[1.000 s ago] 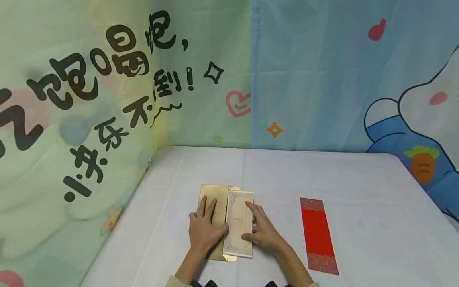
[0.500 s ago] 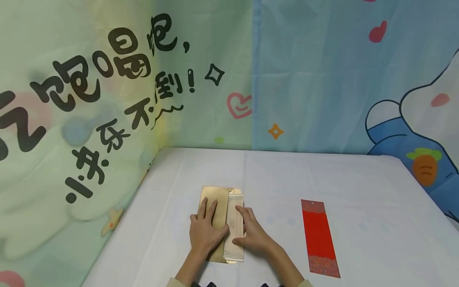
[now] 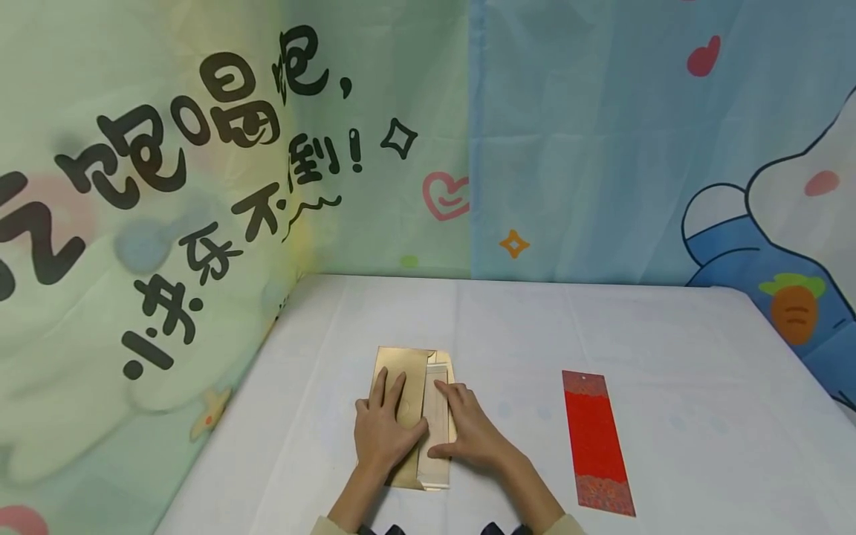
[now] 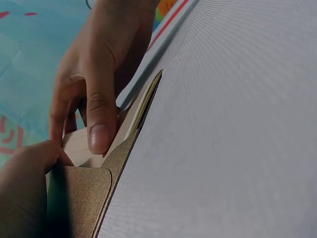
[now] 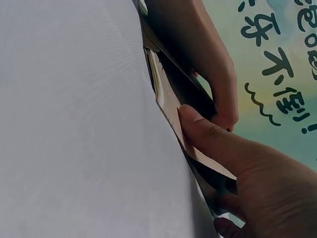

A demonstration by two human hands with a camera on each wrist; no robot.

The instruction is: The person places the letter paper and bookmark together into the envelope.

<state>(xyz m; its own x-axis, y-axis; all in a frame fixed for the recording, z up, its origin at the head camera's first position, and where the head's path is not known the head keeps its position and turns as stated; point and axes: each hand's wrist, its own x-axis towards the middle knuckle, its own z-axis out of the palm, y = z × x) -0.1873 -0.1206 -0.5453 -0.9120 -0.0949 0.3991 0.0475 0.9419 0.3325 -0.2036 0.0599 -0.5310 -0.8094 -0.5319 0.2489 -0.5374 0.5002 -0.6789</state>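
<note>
A gold envelope (image 3: 406, 405) lies upright on the white table, its opening along the right side. My left hand (image 3: 383, 435) rests on it with fingers spread. The left thumb (image 4: 34, 161) is hooked at the lifted edge of the front panel. A cream folded card (image 3: 435, 416) with a printed border sits partly inside the opening. My right hand (image 3: 476, 431) grips the card's outer part, its thumb (image 5: 210, 134) on the card's face. The envelope's inside and the card's inner part are hidden.
To the right, a long red strip (image 3: 595, 438) with patterned ends and a small hole lies on the white tabletop (image 3: 508, 334). Printed cloth backdrops (image 3: 568, 148) with lettering and cartoon figures stand behind and to the left.
My right hand has moved left with the card, so less of the card shows outside the envelope. My left hand has stayed in place on the envelope.
</note>
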